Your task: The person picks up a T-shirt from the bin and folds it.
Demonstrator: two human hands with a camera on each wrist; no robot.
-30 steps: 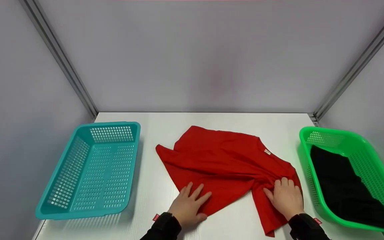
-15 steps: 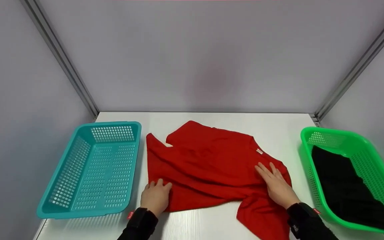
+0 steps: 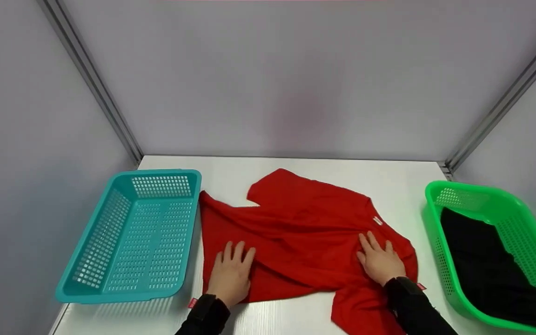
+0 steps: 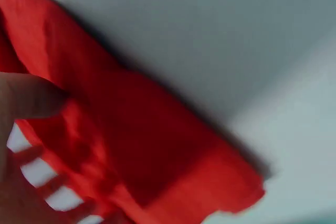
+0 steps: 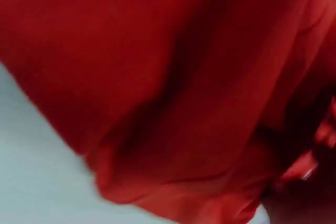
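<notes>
A red shirt (image 3: 305, 223) with a small white neck label (image 3: 378, 220) lies spread and wrinkled on the white table, one sleeve pointing toward me. My left hand (image 3: 231, 277) rests on its left part with the fingers spread. On the right part, below the label, my right hand (image 3: 382, 263) lies with fingers extended on the cloth. In the left wrist view, the thumb (image 4: 34, 95) is beside the red cloth, and the picture is blurred. Red folds fill most of the right wrist view, where the hand is mostly dark at the lower right corner.
A teal perforated basket (image 3: 128, 298) stands on the left, close to the shirt's left corner. To the right is a green perforated basket (image 3: 475, 186) holding folded black cloth (image 3: 491, 270). Grey panels (image 3: 296, 83) enclose the table (image 3: 277, 321) at the back and sides.
The shirt's left side has been drawn leftward toward the teal basket, and its bunched right part has flattened. The left hand moved left; the right hand moved up and left, its fingers now straighter.
</notes>
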